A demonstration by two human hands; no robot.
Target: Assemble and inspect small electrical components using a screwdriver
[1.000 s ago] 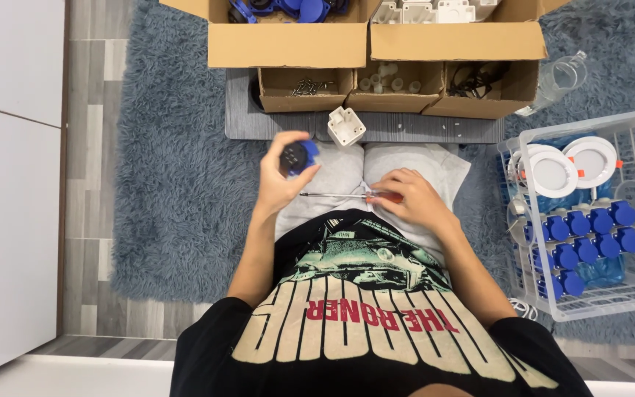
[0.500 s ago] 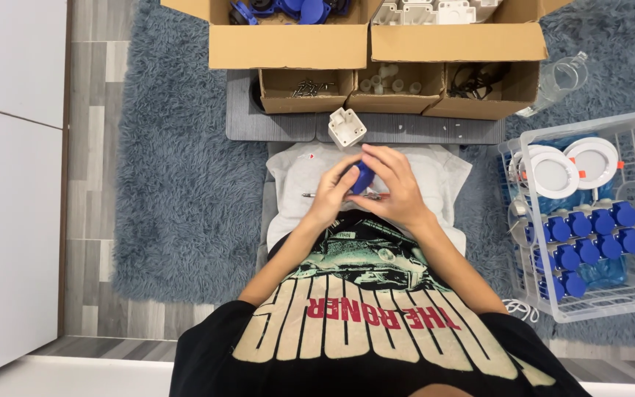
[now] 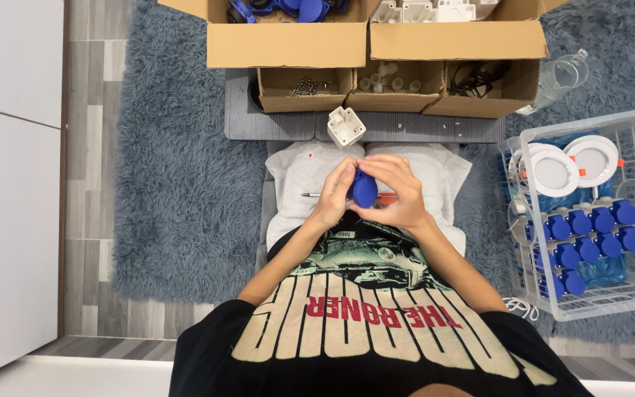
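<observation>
Both my hands meet over my lap around a small round blue plastic part (image 3: 364, 190). My left hand (image 3: 334, 195) grips it from the left and my right hand (image 3: 395, 192) wraps it from the right and above. Under my hands, a screwdriver (image 3: 316, 195) with a thin metal shaft and an orange handle lies across the white cloth (image 3: 295, 176) on my knees. A small white plastic box (image 3: 347, 126) stands on the grey mat (image 3: 273, 126) just beyond my hands.
Open cardboard boxes (image 3: 288, 44) at the far side hold blue parts, white parts, screws and cables. A white wire basket (image 3: 626, 220) on the right holds several blue parts and round white lamps. A clear jug (image 3: 558, 77) lies by it. A grey shaggy rug (image 3: 178, 184) covers the floor.
My left hand, which held the blue part up at the left, came down to meet my right hand. Both hands now hold the part together at the centre.
</observation>
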